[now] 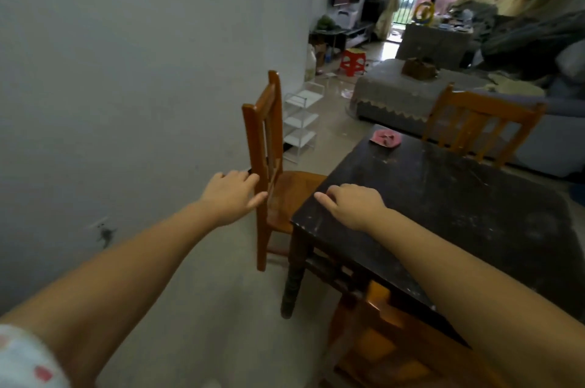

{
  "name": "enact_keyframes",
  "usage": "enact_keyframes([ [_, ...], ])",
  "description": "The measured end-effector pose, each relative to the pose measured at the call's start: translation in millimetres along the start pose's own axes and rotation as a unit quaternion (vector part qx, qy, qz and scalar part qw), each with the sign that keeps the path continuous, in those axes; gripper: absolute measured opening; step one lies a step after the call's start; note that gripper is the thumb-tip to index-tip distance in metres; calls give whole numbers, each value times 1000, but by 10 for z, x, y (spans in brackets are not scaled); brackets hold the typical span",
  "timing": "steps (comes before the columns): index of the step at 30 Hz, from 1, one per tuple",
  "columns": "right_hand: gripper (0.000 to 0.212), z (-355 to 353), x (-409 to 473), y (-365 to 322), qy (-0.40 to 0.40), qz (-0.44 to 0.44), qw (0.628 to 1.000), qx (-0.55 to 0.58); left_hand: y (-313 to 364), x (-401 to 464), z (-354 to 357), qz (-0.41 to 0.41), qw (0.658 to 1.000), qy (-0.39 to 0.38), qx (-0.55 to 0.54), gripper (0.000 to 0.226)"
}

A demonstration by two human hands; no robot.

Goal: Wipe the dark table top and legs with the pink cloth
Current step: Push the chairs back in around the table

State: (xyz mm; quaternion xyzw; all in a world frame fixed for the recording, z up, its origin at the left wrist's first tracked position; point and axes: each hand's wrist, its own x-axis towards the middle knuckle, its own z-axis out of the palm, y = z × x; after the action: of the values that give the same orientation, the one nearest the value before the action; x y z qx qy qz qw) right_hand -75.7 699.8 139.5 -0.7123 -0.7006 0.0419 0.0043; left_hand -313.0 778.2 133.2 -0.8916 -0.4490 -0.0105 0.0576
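The dark table fills the right of the head view, its top scuffed and dusty, with one turned leg showing at the near left corner. The pink cloth lies crumpled at the table's far left corner, out of reach of both hands. My left hand rests against the back post of a wooden chair left of the table, fingers spread and holding nothing. Over the near left corner of the table top hovers my right hand, palm down, fingers loosely apart and empty.
A second wooden chair stands at the table's far side, and a third is tucked under the near edge. A white wall runs along the left. Behind are a white rack, a grey sofa and a red stool.
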Motion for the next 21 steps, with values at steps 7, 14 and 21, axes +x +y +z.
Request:
enact_keyframes([
  [7,57,62,1535,-786,-12,47,999,17,-1593,684,170,-23,998,-57,6,51],
  [14,57,-195,2573,-1023,27,109,993,31,-2355,1556,85,24,999,-24,-2,53],
  [21,55,-327,3694,-1023,107,153,982,30,-2680,2812,190,131,991,32,5,54],
])
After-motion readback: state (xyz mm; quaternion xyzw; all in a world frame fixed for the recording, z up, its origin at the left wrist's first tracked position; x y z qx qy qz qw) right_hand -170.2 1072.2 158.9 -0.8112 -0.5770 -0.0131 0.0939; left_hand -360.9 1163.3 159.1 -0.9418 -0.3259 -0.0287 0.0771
